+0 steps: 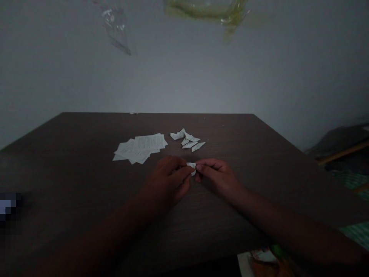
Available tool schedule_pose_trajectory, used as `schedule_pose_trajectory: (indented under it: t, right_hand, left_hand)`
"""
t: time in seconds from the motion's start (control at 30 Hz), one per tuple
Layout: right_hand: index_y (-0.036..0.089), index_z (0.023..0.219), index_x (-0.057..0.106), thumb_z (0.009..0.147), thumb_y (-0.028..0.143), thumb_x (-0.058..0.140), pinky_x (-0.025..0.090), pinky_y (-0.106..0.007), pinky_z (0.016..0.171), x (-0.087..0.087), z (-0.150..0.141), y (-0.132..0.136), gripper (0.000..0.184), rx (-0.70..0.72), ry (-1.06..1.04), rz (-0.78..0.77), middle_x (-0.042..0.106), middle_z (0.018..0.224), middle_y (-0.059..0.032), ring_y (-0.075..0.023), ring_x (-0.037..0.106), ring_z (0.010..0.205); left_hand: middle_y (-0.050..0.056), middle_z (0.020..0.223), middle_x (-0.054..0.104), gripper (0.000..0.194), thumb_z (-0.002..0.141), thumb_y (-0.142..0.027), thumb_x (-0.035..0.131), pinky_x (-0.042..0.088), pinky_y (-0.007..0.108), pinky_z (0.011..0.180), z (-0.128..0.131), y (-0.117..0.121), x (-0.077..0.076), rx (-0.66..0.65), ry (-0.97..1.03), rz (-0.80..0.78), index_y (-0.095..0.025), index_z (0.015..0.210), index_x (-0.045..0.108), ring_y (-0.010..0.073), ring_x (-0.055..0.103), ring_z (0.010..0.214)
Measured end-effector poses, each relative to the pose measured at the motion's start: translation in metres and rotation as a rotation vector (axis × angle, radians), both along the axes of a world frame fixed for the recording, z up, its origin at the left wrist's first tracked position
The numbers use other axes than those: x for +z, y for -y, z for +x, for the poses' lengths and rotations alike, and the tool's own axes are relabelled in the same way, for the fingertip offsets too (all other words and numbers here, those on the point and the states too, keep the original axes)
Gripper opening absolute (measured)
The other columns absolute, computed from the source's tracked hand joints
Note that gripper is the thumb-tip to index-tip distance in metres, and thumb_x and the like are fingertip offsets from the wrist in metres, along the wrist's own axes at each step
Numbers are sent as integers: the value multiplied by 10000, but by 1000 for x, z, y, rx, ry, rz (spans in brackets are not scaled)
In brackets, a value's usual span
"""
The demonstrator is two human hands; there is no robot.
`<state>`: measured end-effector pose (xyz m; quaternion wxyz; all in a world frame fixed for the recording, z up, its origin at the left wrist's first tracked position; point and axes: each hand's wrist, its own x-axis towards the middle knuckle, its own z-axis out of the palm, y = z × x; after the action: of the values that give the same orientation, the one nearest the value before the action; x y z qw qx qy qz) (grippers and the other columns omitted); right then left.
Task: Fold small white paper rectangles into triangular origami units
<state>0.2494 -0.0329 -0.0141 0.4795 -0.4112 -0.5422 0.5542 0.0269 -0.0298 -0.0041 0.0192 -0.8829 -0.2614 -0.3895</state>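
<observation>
A small folded piece of paper (pixel 191 166) is pinched between my two hands above the dark table. My left hand (pixel 170 177) grips its left side, thumb on top, and covers much of it. My right hand (pixel 217 175) pinches the right edge with thumb and fingertips. Just beyond my hands lies a little group of folded paper pieces (pixel 190 145), pointed and boat-like in shape. To their left is a loose, fanned pile of flat printed paper sheets (pixel 150 142).
The brown table (pixel 86 134) reaches back to a grey wall (pixel 184 77). Clear plastic (pixel 117 29) and yellowish tape (pixel 201 11) are stuck on the wall. A blurred-out object (pixel 7 206) sits at the left edge. Dark items (pixel 346 142) stand beyond the table's right side.
</observation>
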Motion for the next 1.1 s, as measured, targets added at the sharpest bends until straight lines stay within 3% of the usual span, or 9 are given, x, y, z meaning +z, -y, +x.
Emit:
schedule_pose_trajectory:
  t: [0.1,0.23,0.5,0.63,0.77,0.9,1.1]
  right_hand:
    - [247,870,813,860,501,906,541,-353,729,0,0,0,270,4,20,18,719,721,1,-189,658,707]
    - [242,838,790,942,485,828,528,-346,731,3,4,0,267,10,112,98,720,754,-10,-188,651,731]
    - [269,871,793,1085,371,697,595,-385,842,13,11,-1,256,43,374,430,789,877,-36,-223,729,854]
    - [290,1051,872,1115,307,673,657,-418,957,10,15,-1,210,62,456,623,882,1089,-65,-243,819,1019]
    - [308,1174,905,1117,266,703,689,-444,1022,3,18,0,214,48,488,767,897,1239,-83,-261,851,1134]
    - [311,1136,916,1115,260,722,706,-422,992,0,18,-2,201,44,483,798,903,1207,-75,-247,860,1092]
    - [311,1037,894,1094,329,746,694,-444,979,3,17,-3,160,57,496,714,896,1110,-69,-256,844,1051]
  left_hand:
    - [85,1161,772,315,1003,-70,673,658,437,907,-4,-2,-1,-61,-27,15,-255,1246,754,273,760,1026]
    - [99,1226,765,315,981,-59,670,668,445,933,-10,1,3,-127,-29,-48,-261,1204,763,292,777,1110]
    - [111,1326,744,322,1085,-168,689,679,458,1058,-11,-2,4,-24,111,-180,-261,1392,706,278,752,1244]
    - [69,1142,754,174,1095,-215,710,682,410,929,-12,-10,-1,42,112,-258,-259,1221,821,249,769,1063]
    - [28,976,784,157,1082,-227,719,664,396,859,-13,-14,2,37,44,-337,-266,1153,854,231,773,903]
    - [31,1011,832,151,1101,-210,677,673,417,917,-14,-13,5,6,32,-378,-273,1076,812,239,801,942]
    - [72,1150,826,144,1105,-175,661,632,465,1003,-18,-18,1,49,-104,-197,-238,1140,786,281,792,1098]
